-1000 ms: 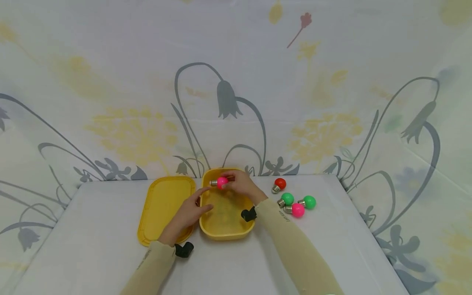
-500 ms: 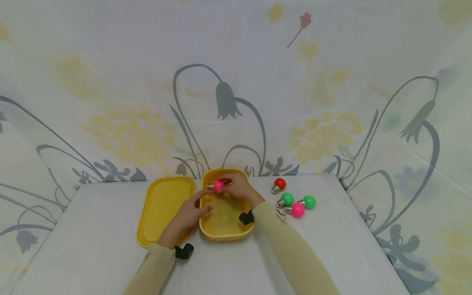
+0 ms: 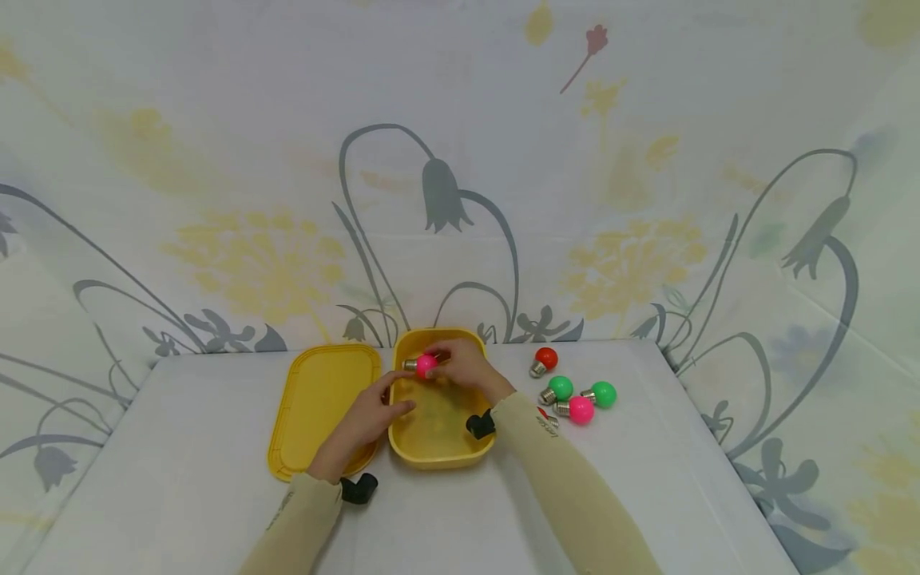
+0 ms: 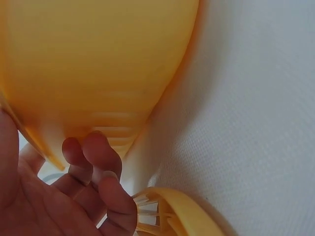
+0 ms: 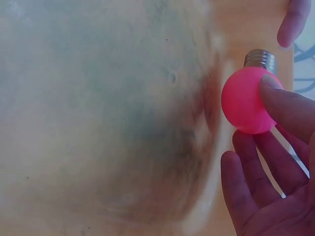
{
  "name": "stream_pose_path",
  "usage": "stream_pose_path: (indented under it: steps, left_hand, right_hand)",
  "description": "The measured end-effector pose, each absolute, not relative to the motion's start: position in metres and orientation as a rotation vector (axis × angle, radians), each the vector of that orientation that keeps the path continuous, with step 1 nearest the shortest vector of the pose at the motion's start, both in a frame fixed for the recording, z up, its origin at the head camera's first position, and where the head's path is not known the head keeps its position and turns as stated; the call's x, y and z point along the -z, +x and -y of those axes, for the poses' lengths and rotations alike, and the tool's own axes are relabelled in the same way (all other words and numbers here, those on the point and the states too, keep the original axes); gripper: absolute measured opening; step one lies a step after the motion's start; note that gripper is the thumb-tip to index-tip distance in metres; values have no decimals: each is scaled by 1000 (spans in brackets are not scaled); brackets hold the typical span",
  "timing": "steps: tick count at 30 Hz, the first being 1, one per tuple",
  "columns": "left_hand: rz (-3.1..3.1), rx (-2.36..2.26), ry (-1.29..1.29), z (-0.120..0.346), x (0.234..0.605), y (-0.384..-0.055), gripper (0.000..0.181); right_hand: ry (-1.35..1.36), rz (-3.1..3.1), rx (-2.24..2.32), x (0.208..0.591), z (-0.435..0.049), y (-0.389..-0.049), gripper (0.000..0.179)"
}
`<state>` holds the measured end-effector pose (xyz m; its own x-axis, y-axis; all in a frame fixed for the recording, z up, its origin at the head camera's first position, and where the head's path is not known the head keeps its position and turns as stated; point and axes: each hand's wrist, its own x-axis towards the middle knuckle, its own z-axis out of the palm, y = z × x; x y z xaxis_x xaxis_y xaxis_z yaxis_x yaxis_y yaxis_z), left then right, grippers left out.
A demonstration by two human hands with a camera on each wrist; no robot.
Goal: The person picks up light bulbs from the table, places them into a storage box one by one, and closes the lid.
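Note:
In the head view, a yellow plastic box [image 3: 440, 461] stands open at the table's middle. My right hand [image 3: 465, 369] reaches over its far part and pinches a pink light bulb [image 3: 426, 366] by the globe. The bulb's metal screw base points left, as the right wrist view shows with the bulb [image 5: 248, 101] between thumb and fingers above the box floor. My left hand [image 3: 364, 415] straddles the box's left rim. In the left wrist view, its curled fingers [image 4: 101, 150] lie against the outer wall [image 4: 98, 64], with the thumb on the inner side.
A yellow lid [image 3: 323, 407] lies flat left of the box, partly under my left forearm. Right of the box lie a red bulb [image 3: 546, 358], two green bulbs [image 3: 561, 388] and another pink bulb [image 3: 580, 410]. One more red bulb [image 3: 544, 414] is mostly hidden by my right sleeve.
My right hand has shifted slightly left and nearer with the pink bulb, then stayed nearly still. A red bulb now shows beside the right sleeve. My left hand has hardly moved.

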<state>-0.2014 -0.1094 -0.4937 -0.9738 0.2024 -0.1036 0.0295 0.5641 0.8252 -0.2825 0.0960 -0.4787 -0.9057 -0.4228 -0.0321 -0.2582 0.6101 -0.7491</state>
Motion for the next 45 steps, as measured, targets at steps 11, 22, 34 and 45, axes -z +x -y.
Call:
stream_pose_path:
  steps: [11, 22, 34, 45]
  left_hand:
    - [-2594, -1390, 195, 110, 493, -200, 48]
    - [-2578, -1407, 167, 108, 492, -197, 48]
    - [-2571, -1424, 153, 107, 492, -197, 49]
    - [-2593, -1412, 159, 106, 491, -196, 48]
  right_hand:
    - [-569, -2626, 1148, 477, -95, -281, 38]
    - [-549, -2630, 1086, 481, -93, -278, 37]
    - [-560, -2657, 1102, 482, -90, -274, 36]
    - [-570, -2681, 1111, 485, -89, -274, 38]
